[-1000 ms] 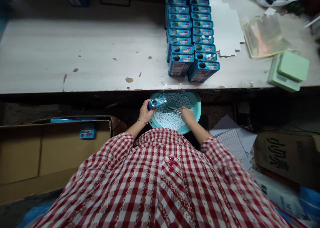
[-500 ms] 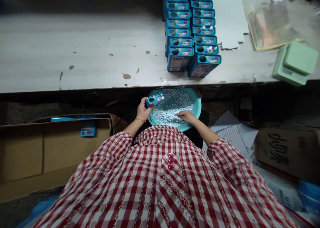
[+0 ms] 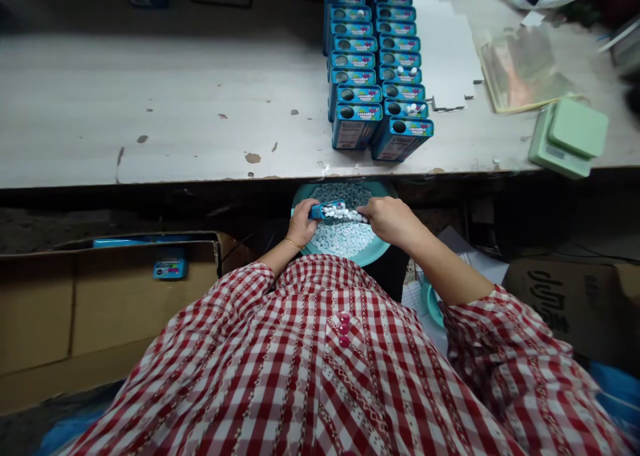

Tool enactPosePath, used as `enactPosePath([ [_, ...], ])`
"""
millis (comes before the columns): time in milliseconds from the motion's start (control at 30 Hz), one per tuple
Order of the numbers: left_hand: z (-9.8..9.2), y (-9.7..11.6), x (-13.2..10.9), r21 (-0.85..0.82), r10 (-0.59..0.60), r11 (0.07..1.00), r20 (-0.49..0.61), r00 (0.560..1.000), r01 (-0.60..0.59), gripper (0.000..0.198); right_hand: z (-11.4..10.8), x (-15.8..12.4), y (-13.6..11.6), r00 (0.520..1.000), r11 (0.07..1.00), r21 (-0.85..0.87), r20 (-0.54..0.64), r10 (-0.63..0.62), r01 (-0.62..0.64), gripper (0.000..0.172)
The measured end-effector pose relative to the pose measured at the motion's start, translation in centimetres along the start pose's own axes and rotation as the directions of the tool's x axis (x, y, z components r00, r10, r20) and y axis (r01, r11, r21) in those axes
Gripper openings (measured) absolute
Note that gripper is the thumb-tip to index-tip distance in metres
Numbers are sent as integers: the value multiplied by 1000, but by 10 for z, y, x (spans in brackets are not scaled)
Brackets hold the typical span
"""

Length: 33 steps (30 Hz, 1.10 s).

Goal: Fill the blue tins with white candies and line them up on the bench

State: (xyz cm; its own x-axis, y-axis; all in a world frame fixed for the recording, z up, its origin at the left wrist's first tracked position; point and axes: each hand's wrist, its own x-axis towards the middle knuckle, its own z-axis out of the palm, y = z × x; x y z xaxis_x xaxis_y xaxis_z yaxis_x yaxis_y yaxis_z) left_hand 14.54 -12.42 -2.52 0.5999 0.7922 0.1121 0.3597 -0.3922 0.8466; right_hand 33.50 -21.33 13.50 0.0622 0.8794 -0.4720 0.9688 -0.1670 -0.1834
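My left hand [image 3: 301, 223] grips a small blue tin [image 3: 323, 210] over a teal bowl [image 3: 377, 251] of white candies [image 3: 345, 237] on my lap. My right hand [image 3: 391, 219] is closed on a metal scoop [image 3: 347, 214] heaped with candies, its tip at the tin's opening. On the table above stand two rows of matching blue tins [image 3: 376, 63] with round holes on top, a few with candies lying on them.
A worn white table [image 3: 165, 103] edge runs just above the bowl. A green scale [image 3: 567, 138] sits at right, with white cards [image 3: 447, 49] and a plastic bag [image 3: 523, 66] behind. Cardboard boxes [image 3: 100, 296] stand at left and another box [image 3: 565, 296] at right.
My right hand lifted the scoop out of the candies, now loaded, and brought it left to the tin. My left hand lowered and tilted the tin toward it.
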Motion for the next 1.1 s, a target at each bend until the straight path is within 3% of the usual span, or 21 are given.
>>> enactPosePath([
  [200, 1, 0, -1, 31, 53, 998, 14, 998, -54, 36, -19, 3, -29, 997, 988, -156, 80, 16, -3, 33],
  [333, -4, -5, -2, 9, 12, 1000, -19, 1000, -12, 34, -13, -14, -3, 1000, 998, -55, -15, 20, -21, 34],
  [433, -14, -10, -3, -43, -13, 999, -47, 999, 11, 34, 17, -16, 35, 993, 994, 107, -114, 44, -31, 35],
  [533, -21, -12, -5, -99, -30, 995, -56, 998, 24, 35, 70, 6, 57, 993, 974, 212, -74, 94, -76, 37],
  [633, -23, -13, -7, -126, -58, 991, -52, 997, 51, 36, 123, 40, 46, 990, 980, 143, -19, 140, -136, 40],
  [733, -23, -14, -9, -129, -82, 989, -62, 995, 73, 36, 157, 60, 21, 998, 992, 106, 9, 65, -65, 36],
  [867, -23, -15, -8, -124, -116, 987, -79, 990, 105, 36, 172, 62, 10, 996, 984, 174, 73, -43, 30, 26],
  [1100, -24, -23, -8, -125, -137, 984, -90, 986, 126, 39, 172, 51, 45, 988, 919, 389, 112, -110, 58, 33],
])
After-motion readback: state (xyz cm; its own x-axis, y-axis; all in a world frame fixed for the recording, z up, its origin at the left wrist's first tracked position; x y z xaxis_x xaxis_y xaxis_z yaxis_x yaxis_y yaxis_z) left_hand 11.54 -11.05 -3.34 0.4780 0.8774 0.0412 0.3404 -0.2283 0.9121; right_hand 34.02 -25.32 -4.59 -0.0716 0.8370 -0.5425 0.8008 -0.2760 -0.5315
